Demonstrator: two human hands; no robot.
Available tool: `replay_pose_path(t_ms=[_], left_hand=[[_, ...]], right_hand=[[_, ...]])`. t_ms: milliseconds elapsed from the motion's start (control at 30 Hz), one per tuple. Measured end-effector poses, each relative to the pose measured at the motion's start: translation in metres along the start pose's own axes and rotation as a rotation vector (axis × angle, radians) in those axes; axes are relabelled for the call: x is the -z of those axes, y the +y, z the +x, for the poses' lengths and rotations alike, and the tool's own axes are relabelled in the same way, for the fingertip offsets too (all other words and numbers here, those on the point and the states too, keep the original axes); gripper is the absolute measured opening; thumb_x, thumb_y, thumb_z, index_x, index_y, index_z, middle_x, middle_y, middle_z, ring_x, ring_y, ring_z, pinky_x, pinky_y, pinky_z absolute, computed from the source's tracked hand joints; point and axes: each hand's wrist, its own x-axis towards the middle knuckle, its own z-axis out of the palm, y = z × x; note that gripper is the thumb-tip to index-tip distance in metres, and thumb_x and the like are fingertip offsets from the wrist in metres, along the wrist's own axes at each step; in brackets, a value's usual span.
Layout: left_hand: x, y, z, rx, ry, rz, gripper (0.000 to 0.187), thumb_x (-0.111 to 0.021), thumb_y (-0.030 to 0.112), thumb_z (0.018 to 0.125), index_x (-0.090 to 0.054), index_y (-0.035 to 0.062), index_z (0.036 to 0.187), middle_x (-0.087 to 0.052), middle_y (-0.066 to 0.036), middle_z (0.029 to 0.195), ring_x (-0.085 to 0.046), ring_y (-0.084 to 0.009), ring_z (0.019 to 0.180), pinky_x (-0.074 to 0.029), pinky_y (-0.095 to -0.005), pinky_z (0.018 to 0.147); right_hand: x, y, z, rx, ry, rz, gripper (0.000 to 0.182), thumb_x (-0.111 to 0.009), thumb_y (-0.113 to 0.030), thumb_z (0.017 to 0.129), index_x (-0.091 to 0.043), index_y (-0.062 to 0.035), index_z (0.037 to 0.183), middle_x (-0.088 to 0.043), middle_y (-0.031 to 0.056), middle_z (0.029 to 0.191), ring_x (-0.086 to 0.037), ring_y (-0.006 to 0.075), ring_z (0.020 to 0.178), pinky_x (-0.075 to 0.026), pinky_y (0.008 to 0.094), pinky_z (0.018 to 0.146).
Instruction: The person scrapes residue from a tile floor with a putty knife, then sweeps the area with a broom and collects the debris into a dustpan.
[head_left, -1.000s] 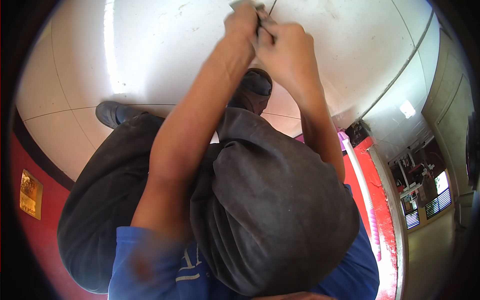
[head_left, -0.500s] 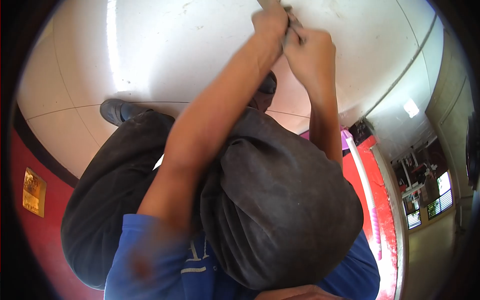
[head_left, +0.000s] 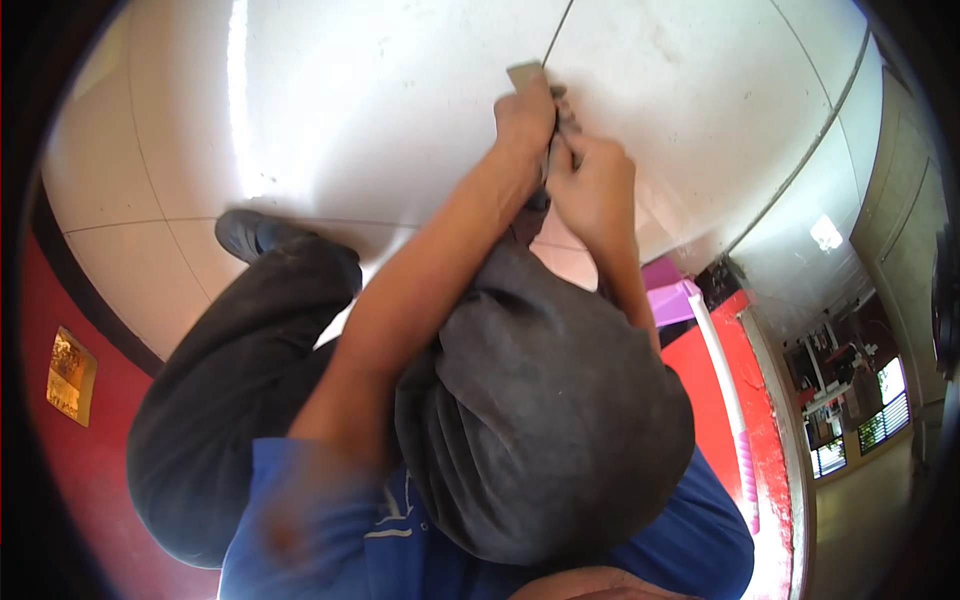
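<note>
1. Flat tan-grey piece (head_left: pixel 524 74): located at upper centre of the frame, above the tiled floor (head_left: pixel 400 110). Its squared end is seen projecting beyond the left hand (head_left: pixel 525 122); its material cannot be told.
2. Grip, left: closed narrowly around the flat piece, its lower part being hidden by the fingers.
3. Grip, right: the right hand (head_left: pixel 602 182) is held just below and to the frame's right, fingers curled in. A narrow dark piece (head_left: pixel 558 122) appears to be pinched there; its exact kind is obscured.
4. Change noted: both hands have been brought down from the top edge, closer to the raised knee (head_left: pixel 570 410). The flat piece, earlier cut off by that edge, is now shown more fully. Since the hands were shifted as a pair, the two-handed hold is judged to have been kept.
5. Farther out: a dark shoe (head_left: pixel 240 234) is planted on the floor at left of centre; a blue shirt sleeve (head_left: pixel 270 490) is seen at lower left.
6. Right side: a pink pan (head_left: pixel 668 285) with a white handle (head_left: pixel 722 365) is seen by the red wall (head_left: pixel 700 362).
</note>
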Motion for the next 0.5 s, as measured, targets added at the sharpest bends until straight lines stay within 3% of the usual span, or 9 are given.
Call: replay_pose_path(t_ms=[33,67,100,133,167,233,300,433,500], left_hand=[[-0.005,0.012,0.009,-0.023,-0.014,0.015,0.031,-0.044,0.023,0.097,-0.059,-0.0023,0.088,-0.056,-0.008,0.068,-0.055,-0.0169,0.06,-0.048,-0.0321,0.054],[-0.009,0.019,0.02,-0.087,0.0,0.047,0.034,-0.044,0.026,0.094,-0.06,-0.0033,0.087,-0.058,-0.01,0.069,-0.056,-0.0188,0.059,-0.048,-0.0338,0.055],[-0.009,0.019,0.029,-0.134,0.018,0.074,0.038,-0.043,0.028,0.091,-0.062,-0.0043,0.085,-0.061,-0.011,0.07,-0.057,-0.0208,0.058,-0.048,-0.0356,0.055],[-0.009,0.032,0.038,-0.161,-0.056,0.059,0.033,-0.042,0.023,0.091,-0.06,-0.0032,0.085,-0.058,-0.011,0.067,-0.056,-0.0209,0.058,-0.048,-0.036,0.054],[-0.013,0.036,0.041,-0.089,-0.187,-0.212,0.028,-0.04,0.019,0.096,-0.052,0.0036,0.076,-0.053,-0.006,0.066,-0.052,-0.0181,0.056,-0.047,-0.0331,0.053],[-0.003,0.024,0.017,-0.017,-0.115,-0.102,0.027,-0.04,0.018,0.096,-0.054,0.0001,0.082,-0.051,-0.005,0.066,-0.05,-0.0176,0.055,-0.047,-0.0328,0.053],[0.008,-0.004,0.002,0.068,-0.027,-0.161,0.032,-0.038,0.02,0.1,-0.056,-0.006,0.095,-0.051,-0.006,0.067,-0.048,-0.0169,0.056,-0.048,-0.0329,0.054],[-0.006,0.042,0.014,-0.137,-0.043,-0.083,0.033,-0.037,0.022,0.103,-0.054,-0.0026,0.089,-0.052,-0.007,0.067,-0.047,-0.0163,0.056,-0.048,-0.0318,0.054],[-0.002,0.043,0.029,-0.175,-0.129,-0.26,0.035,-0.037,0.022,0.102,-0.053,-0.0011,0.082,-0.051,-0.007,0.066,-0.049,-0.0166,0.056,-0.048,-0.0315,0.053]], right_hand=[[-0.004,0.0,0.002,0.057,0.082,0.046,0.025,-0.057,-0.018,0.087,-0.065,0.0051,0.091,-0.056,0.0279,0.071,-0.063,0.0353,0.06,-0.045,0.0392,0.056],[-0.001,0.007,0.009,0.032,0.03,0.016,0.024,-0.057,-0.016,0.087,-0.066,0.0047,0.094,-0.061,0.027,0.079,-0.066,0.0374,0.071,-0.049,0.0396,0.062],[0.006,-0.005,0.024,0.013,0.039,0.009,0.024,-0.057,-0.016,0.087,-0.066,0.0047,0.094,-0.061,0.027,0.079,-0.066,0.0374,0.071,-0.049,0.0396,0.062],[0.011,-0.016,0.039,-0.085,-0.072,-0.02,0.024,-0.056,-0.014,0.086,-0.067,0.0036,0.097,-0.063,0.0257,0.087,-0.067,0.0371,0.078,-0.051,0.039,0.067],[0.014,-0.02,0.046,-0.172,-0.186,-0.049,0.025,-0.056,-0.012,0.086,-0.068,0.0026,0.101,-0.065,0.0244,0.095,-0.067,0.0368,0.085,-0.053,0.0384,0.073],[0.013,-0.016,0.024,-0.107,-0.163,-0.074,0.023,-0.056,-0.011,0.086,-0.067,0.0041,0.098,-0.065,0.0245,0.095,-0.066,0.0382,0.083,-0.053,0.0385,0.072],[-0.001,0.007,-0.007,0.129,0.021,0.013,0.022,-0.056,-0.013,0.086,-0.065,0.0069,0.09,-0.061,0.0267,0.081,-0.065,0.0409,0.075,-0.05,0.0408,0.063],[0.004,-0.014,0.038,0.001,-0.119,-0.042,0.02,-0.055,-0.011,0.087,-0.065,0.0062,0.091,-0.059,0.0275,0.075,-0.061,0.0436,0.066,-0.048,0.0422,0.059],[0.002,-0.019,0.042,0.024,-0.082,0.032,0.019,-0.054,-0.01,0.087,-0.065,0.0058,0.09,-0.059,0.0281,0.074,-0.06,0.0436,0.064,-0.048,0.0422,0.059]])
